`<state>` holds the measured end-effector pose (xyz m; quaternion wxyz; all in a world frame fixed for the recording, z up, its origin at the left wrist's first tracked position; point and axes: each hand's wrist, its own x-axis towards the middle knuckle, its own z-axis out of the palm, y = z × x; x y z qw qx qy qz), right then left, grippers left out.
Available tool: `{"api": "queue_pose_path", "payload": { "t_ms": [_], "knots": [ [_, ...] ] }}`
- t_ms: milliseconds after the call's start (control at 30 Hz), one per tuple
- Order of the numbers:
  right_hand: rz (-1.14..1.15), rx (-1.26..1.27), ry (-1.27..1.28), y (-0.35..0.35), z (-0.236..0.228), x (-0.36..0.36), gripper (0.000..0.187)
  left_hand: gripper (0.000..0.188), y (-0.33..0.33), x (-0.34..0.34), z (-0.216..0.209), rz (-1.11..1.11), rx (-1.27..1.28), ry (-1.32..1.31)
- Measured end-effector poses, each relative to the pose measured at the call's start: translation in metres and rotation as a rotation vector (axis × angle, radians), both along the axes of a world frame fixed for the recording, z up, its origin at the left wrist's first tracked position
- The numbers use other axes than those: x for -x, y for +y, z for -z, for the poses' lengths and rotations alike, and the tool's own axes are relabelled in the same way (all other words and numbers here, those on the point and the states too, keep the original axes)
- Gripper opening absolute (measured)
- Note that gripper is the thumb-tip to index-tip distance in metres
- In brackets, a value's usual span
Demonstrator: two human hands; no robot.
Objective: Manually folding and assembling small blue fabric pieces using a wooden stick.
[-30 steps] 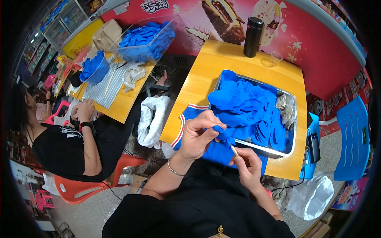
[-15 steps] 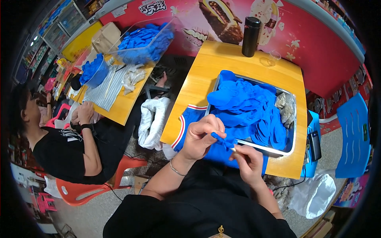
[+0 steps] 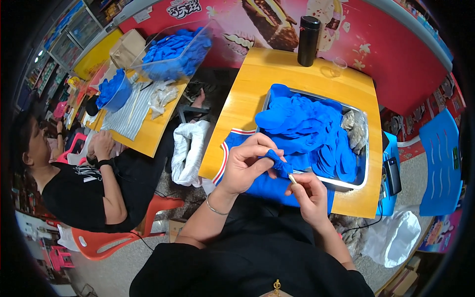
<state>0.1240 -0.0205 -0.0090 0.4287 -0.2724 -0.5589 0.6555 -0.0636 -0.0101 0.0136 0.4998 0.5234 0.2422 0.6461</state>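
Above the near edge of the table, my left hand (image 3: 242, 166) pinches a small folded piece of blue fabric (image 3: 277, 161) between thumb and fingers. My right hand (image 3: 310, 199) grips a short, slim, pale stick (image 3: 293, 178), its tip at the fabric's lower right end. Just beyond both hands sits a metal tray (image 3: 367, 153) heaped with flat, rounded blue fabric pieces (image 3: 302, 126). A clear plastic bag of brownish contents (image 3: 356, 132) lies in its right side. Under my hands spreads a blue cloth (image 3: 264, 189) with red and white striped trim.
A black thermos bottle (image 3: 308, 42) and a clear cup (image 3: 338, 66) stand at the table's far side. To the left, a person in black (image 3: 79, 190) sits at another table holding a clear bin (image 3: 203, 52) and a blue tub (image 3: 120, 96). A blue chair (image 3: 440, 161) stands right.
The fabric piece in my left hand looks more bunched and turned. My right hand has dropped slightly from it, and more of the pale stick shows. The whole view has shifted a little.
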Motion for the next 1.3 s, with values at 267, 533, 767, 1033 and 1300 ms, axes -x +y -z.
{"api": "queue_pose_path", "payload": {
  "t_ms": [267,533,767,1033,1300],
  "knots": [
    [0.242,-0.257,-0.178,-0.001,0.005,-0.004,0.019,0.012,0.002,-0.001,-0.002,0.033,-0.035,-0.068],
    [0.203,-0.322,-0.218,0.0,0.01,-0.005,0.02,0.004,0.001,-0.003,-0.001,0.14,-0.043,-0.222],
    [0.178,-0.196,-0.084,-0.003,0.016,0.001,0.018,0.004,0.003,-0.014,0.005,0.069,-0.043,-0.273],
    [-0.293,0.298,0.105,0.001,0.012,-0.012,0.019,0.005,0.003,-0.017,0.009,0.032,-0.087,-0.262],
    [0.403,-0.559,-0.197,0.008,0.018,-0.007,0.025,0.004,0.004,-0.015,0.008,0.051,-0.143,-0.161]
  ]
}}
